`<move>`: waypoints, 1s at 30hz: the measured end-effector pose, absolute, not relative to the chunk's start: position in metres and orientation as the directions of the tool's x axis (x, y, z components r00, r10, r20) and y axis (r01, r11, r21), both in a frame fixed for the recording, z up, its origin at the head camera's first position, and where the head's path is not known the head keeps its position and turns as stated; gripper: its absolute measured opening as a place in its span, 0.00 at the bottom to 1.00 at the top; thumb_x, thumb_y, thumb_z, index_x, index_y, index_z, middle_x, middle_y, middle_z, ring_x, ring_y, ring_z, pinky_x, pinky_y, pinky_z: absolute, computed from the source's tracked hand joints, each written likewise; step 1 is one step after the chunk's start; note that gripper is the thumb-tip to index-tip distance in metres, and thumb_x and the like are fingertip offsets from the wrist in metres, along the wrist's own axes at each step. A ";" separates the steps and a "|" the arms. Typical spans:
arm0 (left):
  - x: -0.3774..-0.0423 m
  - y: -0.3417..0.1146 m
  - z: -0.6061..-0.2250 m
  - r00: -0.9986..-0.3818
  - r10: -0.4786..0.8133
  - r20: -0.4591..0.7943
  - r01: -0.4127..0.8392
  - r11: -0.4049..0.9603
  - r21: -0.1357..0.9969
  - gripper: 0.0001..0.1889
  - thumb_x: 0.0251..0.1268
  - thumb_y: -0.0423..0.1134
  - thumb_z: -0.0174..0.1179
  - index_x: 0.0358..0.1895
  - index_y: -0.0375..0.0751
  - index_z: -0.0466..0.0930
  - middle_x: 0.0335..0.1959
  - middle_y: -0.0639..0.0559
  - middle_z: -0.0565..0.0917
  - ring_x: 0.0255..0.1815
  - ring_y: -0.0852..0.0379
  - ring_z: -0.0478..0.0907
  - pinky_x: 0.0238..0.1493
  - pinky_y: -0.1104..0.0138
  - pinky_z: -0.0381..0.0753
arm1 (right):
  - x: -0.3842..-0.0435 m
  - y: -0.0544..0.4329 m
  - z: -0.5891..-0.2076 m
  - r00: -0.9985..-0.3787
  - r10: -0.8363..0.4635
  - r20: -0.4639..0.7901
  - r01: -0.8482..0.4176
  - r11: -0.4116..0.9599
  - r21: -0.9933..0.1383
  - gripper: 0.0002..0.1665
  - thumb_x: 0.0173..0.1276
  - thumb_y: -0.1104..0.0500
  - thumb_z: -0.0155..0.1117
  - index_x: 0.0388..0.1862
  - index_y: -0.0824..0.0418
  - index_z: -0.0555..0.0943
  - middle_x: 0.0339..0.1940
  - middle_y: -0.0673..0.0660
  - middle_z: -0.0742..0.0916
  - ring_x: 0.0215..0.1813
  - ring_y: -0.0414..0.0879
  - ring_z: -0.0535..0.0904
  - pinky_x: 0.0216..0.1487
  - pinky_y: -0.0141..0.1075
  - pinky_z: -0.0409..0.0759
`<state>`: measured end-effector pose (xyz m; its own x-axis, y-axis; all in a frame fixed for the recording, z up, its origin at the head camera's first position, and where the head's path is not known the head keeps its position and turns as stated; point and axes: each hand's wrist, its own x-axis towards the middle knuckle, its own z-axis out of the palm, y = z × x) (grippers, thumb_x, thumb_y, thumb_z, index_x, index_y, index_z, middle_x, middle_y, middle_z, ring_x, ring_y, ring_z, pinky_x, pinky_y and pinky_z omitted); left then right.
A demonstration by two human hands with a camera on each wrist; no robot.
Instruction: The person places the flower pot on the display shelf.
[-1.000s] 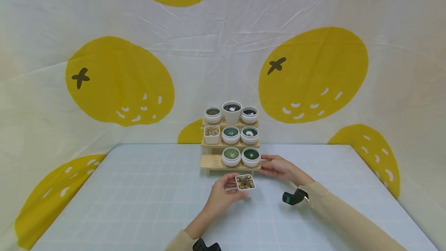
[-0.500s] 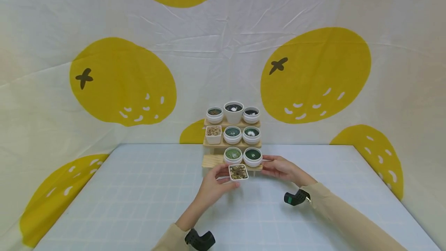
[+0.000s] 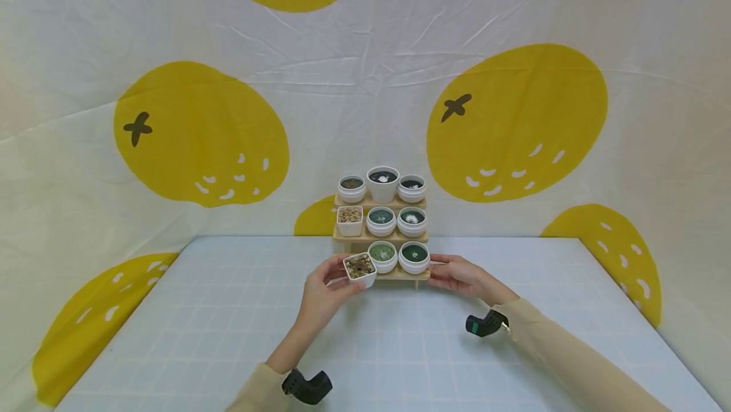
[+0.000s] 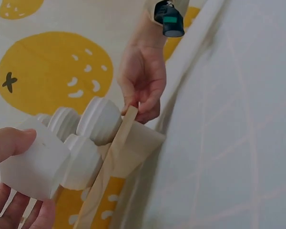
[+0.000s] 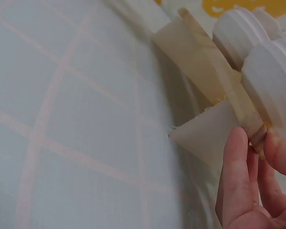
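Observation:
My left hand point(image 3: 321, 296) grips a small square white pot point(image 3: 360, 267) of pebbles, its thumb on the near side. The pot is tilted, in front of the left end of the bottom step of a wooden tiered plant stand point(image 3: 400, 276). Whether it touches the board cannot be told. In the left wrist view the pot's point(image 4: 35, 162) smooth white underside shows. At the stand's right end my right hand point(image 3: 462, 277) pinches the bottom board; in the right wrist view thumb and fingers lie on either side of the board's end point(image 5: 250, 124).
A round green-filled pot point(image 3: 382, 256) and a dark green one point(image 3: 414, 257) share the bottom step. Above stand a square pebble pot point(image 3: 349, 221) and several round white pots. A fruit-print cloth point(image 3: 228, 139) hangs behind the pale checked table point(image 3: 240, 317).
My left hand has carried the square pebble pot leftward and up, from in front of the stand's right part to its bottom-left end. My right hand stays at the stand's right end.

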<state>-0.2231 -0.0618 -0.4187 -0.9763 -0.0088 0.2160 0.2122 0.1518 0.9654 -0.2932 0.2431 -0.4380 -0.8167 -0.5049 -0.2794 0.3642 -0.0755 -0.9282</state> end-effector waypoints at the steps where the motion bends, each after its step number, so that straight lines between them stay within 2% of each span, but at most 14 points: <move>1: -0.224 -0.063 -0.418 -0.976 -0.016 0.217 0.212 0.150 0.966 0.29 0.46 0.32 0.74 0.56 0.37 0.77 0.49 0.41 0.82 0.48 0.50 0.80 0.48 0.68 0.84 | -0.293 0.243 -0.438 -0.819 -0.497 -0.286 0.367 -0.072 -0.928 0.45 0.68 0.63 0.60 0.75 0.73 0.47 0.46 0.54 0.84 0.46 0.40 0.83 0.53 0.32 0.82; 5: -0.227 -0.068 -0.416 -0.974 -0.053 0.221 0.211 0.159 0.965 0.29 0.45 0.31 0.74 0.56 0.36 0.77 0.49 0.39 0.82 0.48 0.49 0.80 0.48 0.67 0.84 | -0.294 0.240 -0.438 -0.833 -0.444 -0.331 0.384 -0.033 -0.923 0.39 0.73 0.66 0.51 0.75 0.72 0.45 0.42 0.51 0.85 0.43 0.39 0.82 0.51 0.32 0.83; 10: -0.232 -0.073 -0.411 -0.954 -0.118 0.276 0.253 0.182 0.950 0.30 0.45 0.29 0.73 0.57 0.33 0.77 0.50 0.37 0.81 0.48 0.46 0.79 0.48 0.66 0.84 | -0.294 0.237 -0.434 -0.828 -0.440 -0.349 0.401 -0.027 -0.916 0.37 0.74 0.66 0.47 0.75 0.72 0.44 0.39 0.50 0.85 0.42 0.38 0.83 0.50 0.32 0.83; 14: -0.242 -0.079 -0.414 -0.947 -0.134 0.292 0.259 0.218 0.941 0.31 0.45 0.31 0.74 0.58 0.35 0.77 0.50 0.38 0.81 0.48 0.45 0.80 0.48 0.65 0.84 | -0.294 0.237 -0.434 -0.827 -0.448 -0.340 0.396 -0.035 -0.917 0.37 0.73 0.67 0.46 0.75 0.73 0.43 0.39 0.50 0.85 0.42 0.39 0.83 0.50 0.32 0.83; 17: -0.250 -0.083 -0.421 -0.951 -0.120 0.285 0.249 0.247 0.936 0.31 0.45 0.33 0.75 0.58 0.37 0.77 0.50 0.40 0.82 0.48 0.47 0.80 0.49 0.65 0.84 | -0.293 0.236 -0.434 -0.828 -0.444 -0.341 0.397 -0.035 -0.917 0.37 0.73 0.67 0.46 0.75 0.73 0.44 0.39 0.50 0.85 0.42 0.39 0.82 0.50 0.32 0.83; 30: -0.267 -0.086 -0.423 -0.973 0.031 0.230 0.229 0.269 0.935 0.30 0.50 0.31 0.72 0.59 0.33 0.74 0.52 0.38 0.80 0.51 0.45 0.78 0.52 0.63 0.83 | -0.295 0.237 -0.435 -0.828 -0.460 -0.321 0.384 -0.049 -0.922 0.37 0.73 0.69 0.46 0.75 0.74 0.44 0.39 0.50 0.85 0.43 0.39 0.82 0.49 0.32 0.84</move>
<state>-0.2668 -0.0855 -0.4234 -0.9728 0.0314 0.2296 0.2295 0.2693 0.9353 -0.2955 0.2374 -0.4346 -0.8281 -0.4599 -0.3205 0.3840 -0.0488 -0.9221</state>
